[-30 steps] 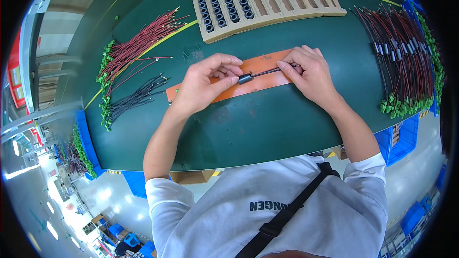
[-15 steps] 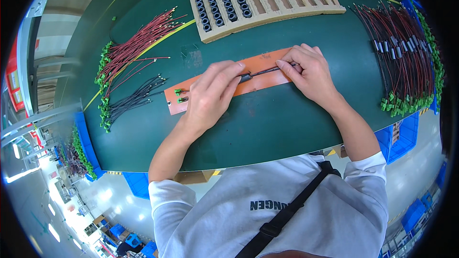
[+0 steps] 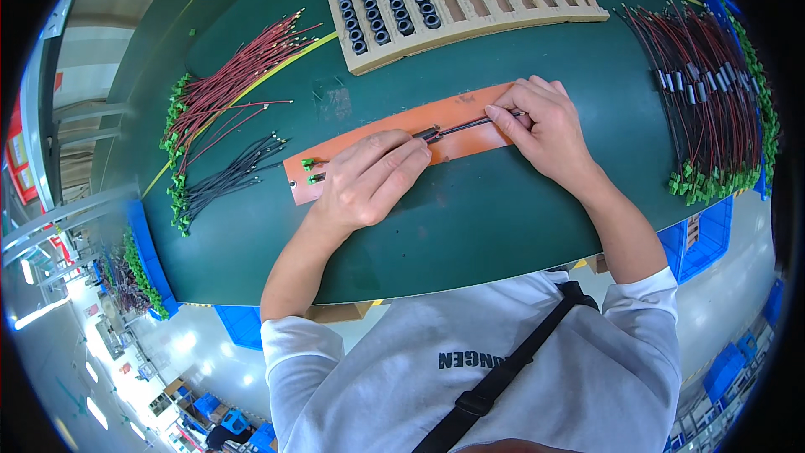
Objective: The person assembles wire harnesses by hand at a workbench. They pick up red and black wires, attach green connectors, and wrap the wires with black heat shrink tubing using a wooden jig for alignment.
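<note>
Mid-frame on the orange mat [image 3: 470, 105], I saw left hand [image 3: 369, 180] pressing, right hand [image 3: 541, 122] pinching the wire pair [image 3: 457, 128]; loose pinch could let ferrite sleeve [image 3: 426, 134] slide.

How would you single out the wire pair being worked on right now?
On the dark green table, find the flat orange strip mat in the middle. Along it lies a thin dark wire pair with a black sleeve, between the left hand and right hand. Unlike the heaped bundles at both sides, it lies alone.
</note>
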`<action>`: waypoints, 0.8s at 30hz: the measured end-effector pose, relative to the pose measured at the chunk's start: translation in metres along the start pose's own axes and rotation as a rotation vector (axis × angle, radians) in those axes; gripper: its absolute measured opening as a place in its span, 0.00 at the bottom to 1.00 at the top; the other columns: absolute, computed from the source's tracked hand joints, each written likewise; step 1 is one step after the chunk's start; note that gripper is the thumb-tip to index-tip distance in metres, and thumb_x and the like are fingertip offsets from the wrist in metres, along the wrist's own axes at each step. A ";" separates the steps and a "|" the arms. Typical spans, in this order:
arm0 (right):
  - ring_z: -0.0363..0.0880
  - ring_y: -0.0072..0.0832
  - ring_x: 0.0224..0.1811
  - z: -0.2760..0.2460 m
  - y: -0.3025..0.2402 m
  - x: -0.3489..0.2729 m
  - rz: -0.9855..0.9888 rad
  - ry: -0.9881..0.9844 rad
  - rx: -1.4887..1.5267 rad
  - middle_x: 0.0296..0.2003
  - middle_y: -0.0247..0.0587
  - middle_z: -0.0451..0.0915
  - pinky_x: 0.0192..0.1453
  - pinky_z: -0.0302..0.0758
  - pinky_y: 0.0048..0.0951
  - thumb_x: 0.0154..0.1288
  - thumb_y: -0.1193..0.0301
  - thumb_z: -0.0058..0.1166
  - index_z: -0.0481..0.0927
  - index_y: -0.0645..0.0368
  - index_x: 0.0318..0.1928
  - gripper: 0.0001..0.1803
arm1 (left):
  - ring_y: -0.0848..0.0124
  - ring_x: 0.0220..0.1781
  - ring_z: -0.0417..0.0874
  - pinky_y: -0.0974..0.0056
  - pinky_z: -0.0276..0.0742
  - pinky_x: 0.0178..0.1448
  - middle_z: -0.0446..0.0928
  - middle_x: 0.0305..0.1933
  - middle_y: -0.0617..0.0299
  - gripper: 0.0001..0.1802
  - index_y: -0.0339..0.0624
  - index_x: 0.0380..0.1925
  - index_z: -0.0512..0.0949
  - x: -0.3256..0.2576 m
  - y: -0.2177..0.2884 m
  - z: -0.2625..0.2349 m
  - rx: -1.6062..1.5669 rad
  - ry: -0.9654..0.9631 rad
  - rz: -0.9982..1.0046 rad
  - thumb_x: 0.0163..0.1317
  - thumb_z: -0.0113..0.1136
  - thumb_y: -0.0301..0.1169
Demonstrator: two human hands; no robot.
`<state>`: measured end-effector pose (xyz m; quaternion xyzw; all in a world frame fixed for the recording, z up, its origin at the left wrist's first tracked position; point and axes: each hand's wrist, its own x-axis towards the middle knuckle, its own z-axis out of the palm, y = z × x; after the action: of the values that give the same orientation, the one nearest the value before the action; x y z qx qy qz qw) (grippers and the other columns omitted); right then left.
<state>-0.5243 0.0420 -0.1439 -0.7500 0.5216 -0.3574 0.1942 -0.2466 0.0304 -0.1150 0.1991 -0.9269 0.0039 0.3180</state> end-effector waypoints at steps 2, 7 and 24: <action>0.72 0.26 0.28 0.000 0.000 0.000 0.000 -0.002 0.000 0.23 0.28 0.75 0.40 0.64 0.32 0.67 0.69 0.66 0.81 0.54 0.31 0.08 | 0.57 0.43 0.90 0.60 0.89 0.42 0.87 0.38 0.53 0.16 0.34 0.38 0.81 -0.003 0.000 0.001 0.005 0.004 0.007 0.48 0.72 0.15; 0.72 0.25 0.28 0.000 0.000 0.000 0.012 -0.006 0.000 0.23 0.28 0.75 0.40 0.63 0.31 0.67 0.69 0.66 0.82 0.53 0.31 0.07 | 0.55 0.44 0.90 0.58 0.91 0.44 0.87 0.40 0.52 0.16 0.32 0.38 0.81 -0.001 0.003 0.001 0.006 -0.005 0.029 0.48 0.72 0.15; 0.70 0.25 0.29 -0.011 -0.005 0.004 0.024 -0.109 0.026 0.25 0.29 0.75 0.41 0.63 0.31 0.64 0.69 0.68 0.84 0.54 0.36 0.06 | 0.60 0.50 0.87 0.60 0.85 0.55 0.85 0.47 0.53 0.26 0.38 0.54 0.81 -0.007 -0.001 0.010 -0.403 0.008 -0.587 0.54 0.75 0.18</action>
<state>-0.5278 0.0408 -0.1319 -0.7595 0.5146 -0.3202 0.2363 -0.2469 0.0310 -0.1270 0.3904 -0.8112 -0.2697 0.3419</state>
